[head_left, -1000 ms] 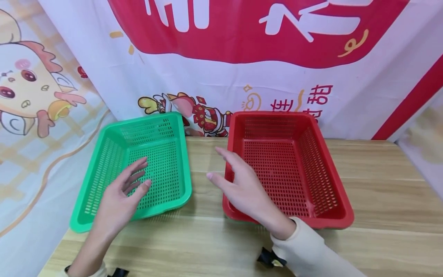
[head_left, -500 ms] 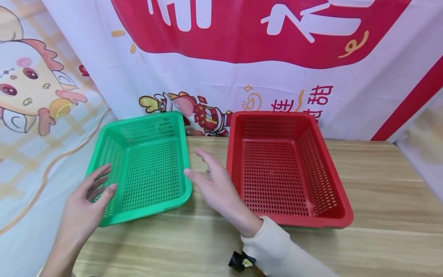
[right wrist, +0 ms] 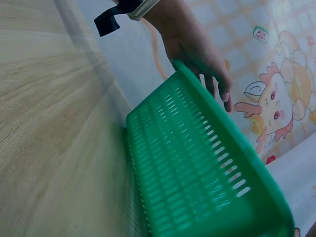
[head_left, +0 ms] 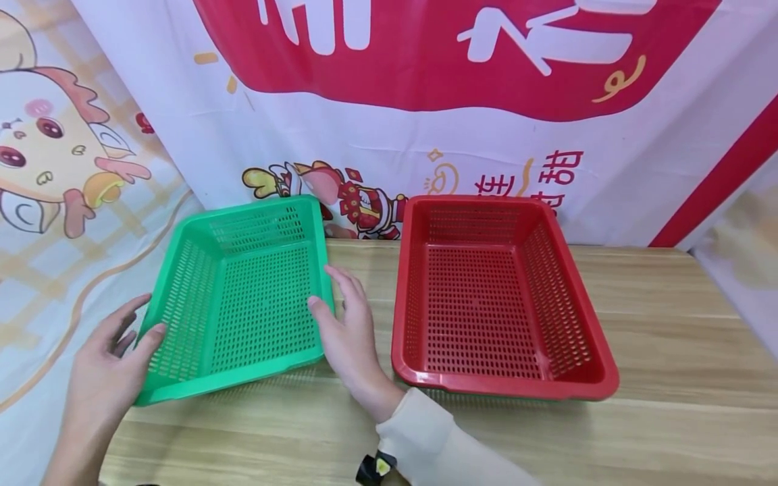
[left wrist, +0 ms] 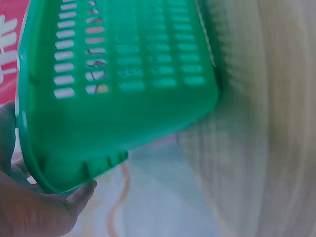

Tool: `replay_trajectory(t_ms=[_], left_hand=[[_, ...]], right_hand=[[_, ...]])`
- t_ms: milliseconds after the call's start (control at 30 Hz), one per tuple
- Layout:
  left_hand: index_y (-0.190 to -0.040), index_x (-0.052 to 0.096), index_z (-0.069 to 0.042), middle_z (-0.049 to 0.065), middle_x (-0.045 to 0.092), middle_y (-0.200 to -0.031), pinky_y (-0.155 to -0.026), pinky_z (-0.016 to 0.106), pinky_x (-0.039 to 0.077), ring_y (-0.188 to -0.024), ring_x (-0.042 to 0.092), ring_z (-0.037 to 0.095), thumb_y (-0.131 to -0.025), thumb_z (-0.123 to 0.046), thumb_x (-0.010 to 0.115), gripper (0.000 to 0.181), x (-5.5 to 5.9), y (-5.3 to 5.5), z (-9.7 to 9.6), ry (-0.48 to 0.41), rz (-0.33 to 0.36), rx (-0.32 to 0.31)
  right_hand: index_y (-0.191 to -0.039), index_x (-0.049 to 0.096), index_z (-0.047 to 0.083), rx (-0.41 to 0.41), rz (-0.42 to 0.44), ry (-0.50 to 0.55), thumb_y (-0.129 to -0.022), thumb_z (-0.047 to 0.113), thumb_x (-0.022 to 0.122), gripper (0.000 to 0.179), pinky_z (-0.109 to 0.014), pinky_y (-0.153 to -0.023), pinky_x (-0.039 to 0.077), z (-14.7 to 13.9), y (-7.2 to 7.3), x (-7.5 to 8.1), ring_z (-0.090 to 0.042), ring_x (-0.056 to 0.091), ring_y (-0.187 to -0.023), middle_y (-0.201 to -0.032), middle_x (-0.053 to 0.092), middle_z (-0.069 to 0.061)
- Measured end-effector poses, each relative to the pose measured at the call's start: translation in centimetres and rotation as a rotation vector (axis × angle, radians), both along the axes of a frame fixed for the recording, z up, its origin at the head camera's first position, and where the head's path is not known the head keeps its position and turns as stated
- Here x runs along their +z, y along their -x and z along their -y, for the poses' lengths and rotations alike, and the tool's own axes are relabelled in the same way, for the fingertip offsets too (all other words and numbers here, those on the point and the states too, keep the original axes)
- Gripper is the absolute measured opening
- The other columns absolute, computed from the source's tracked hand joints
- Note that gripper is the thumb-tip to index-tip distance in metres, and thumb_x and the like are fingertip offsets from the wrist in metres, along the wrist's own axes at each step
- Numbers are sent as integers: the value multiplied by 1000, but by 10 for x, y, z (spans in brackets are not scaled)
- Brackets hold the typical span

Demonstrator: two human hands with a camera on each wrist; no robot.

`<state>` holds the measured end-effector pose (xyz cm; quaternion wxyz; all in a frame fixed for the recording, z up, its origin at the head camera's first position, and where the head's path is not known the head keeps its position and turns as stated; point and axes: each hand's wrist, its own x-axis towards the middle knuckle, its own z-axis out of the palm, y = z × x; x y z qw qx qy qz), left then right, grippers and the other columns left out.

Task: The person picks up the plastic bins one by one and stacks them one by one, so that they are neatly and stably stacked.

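A green plastic basket [head_left: 261,300] with slotted sides stands on the left of the table. My left hand [head_left: 106,368] is at its left rim, thumb over the inside and bent fingers along the outside. In the left wrist view the basket's rim corner [left wrist: 37,158] passes between the fingers and thumb of that hand, with a small gap showing. At the opposite rim is my right hand [head_left: 352,337], thumb extended over the inside and fingers along the outer wall. Beyond the basket wall [right wrist: 182,163], the right wrist view shows the left hand's loosely bent fingers [right wrist: 227,101].
A red slotted basket [head_left: 480,310] stands to the right, with a thin green edge under its front rim. Both baskets are on a wood-grain table [head_left: 668,337]. A printed cloth [head_left: 389,128] hangs close behind them, and another cloth [head_left: 36,270] borders the left side.
Both hands have moved left. The left hand has gone from over the green basket to its left rim; the right from the red basket's edge to the green basket's right rim. The baskets look unmoved.
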<state>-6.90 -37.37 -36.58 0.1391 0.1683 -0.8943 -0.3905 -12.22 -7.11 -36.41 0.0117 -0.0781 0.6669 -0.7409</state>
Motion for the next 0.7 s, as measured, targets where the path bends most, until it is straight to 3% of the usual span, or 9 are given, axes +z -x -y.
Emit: replay_trajectory(t_ms=[133,233,400,467,567,700], left_hand=[[-161,38,-41,-8,32,-171,-100,-7,34,-154,36,5,-106,-39,59,58,-7,1,14,-74,38,8],[-163,31,-42,-12,27,-172,-93,-5,40,-152,33,-4,-108,-38,57,61,-14,4,26,-176,71,-60],[-165,26,-39,-9,13,-176,-76,11,57,-123,58,-9,-110,-27,55,64,-24,7,44,-513,68,-218],[-166,28,-35,-11,17,-175,-72,18,62,-105,63,-12,-110,-19,54,63,-28,7,49,-644,27,-263],[-166,28,-31,-9,23,-171,-72,24,64,-105,69,-3,-111,-10,48,62,-34,7,53,-757,-20,-324],[-167,26,-31,-7,26,-167,-72,29,66,-105,72,5,-111,-3,40,64,-38,8,57,-841,-42,-386]], right_hand=[[-153,51,27,-21,-15,32,-105,19,63,50,-50,-126,39,8,5,-8,-17,36,-153,-163,41,5],[-153,53,25,-31,-14,29,-104,16,63,50,-50,-128,35,13,8,-14,-18,35,-154,-165,38,3],[-152,53,26,-39,16,31,-103,14,63,52,-48,-129,32,18,13,-21,-19,31,-157,-168,33,5],[-152,54,28,-36,27,43,-103,14,63,52,-49,-130,31,20,15,-24,-20,30,-158,-169,33,5],[-150,56,29,-41,45,60,-102,12,63,51,-48,-129,32,22,18,-28,-21,31,-158,-168,35,5],[-148,59,25,-51,44,78,-99,5,61,52,-48,-127,36,24,22,-33,-24,33,-157,-168,37,2]])
